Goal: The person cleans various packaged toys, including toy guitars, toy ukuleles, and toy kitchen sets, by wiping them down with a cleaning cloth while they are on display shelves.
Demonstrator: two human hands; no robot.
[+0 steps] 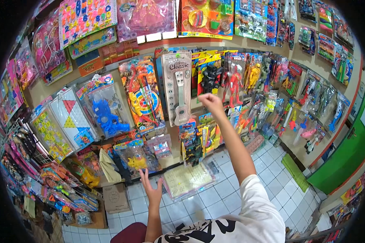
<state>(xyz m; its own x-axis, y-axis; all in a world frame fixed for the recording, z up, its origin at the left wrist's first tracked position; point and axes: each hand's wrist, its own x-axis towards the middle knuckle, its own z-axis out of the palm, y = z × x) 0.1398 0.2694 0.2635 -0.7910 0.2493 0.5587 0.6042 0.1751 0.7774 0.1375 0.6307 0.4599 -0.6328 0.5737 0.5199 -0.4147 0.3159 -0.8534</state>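
Now the right hand (210,101) is curled shut near the toy guitar pack (178,87), while the left hand (151,189) hangs lower, fingers spread apart.

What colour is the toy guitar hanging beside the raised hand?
The toy guitar is white, seen in the head view.

The guitar (181,95) is white, the gun (105,118) blue, the door (344,158) green.
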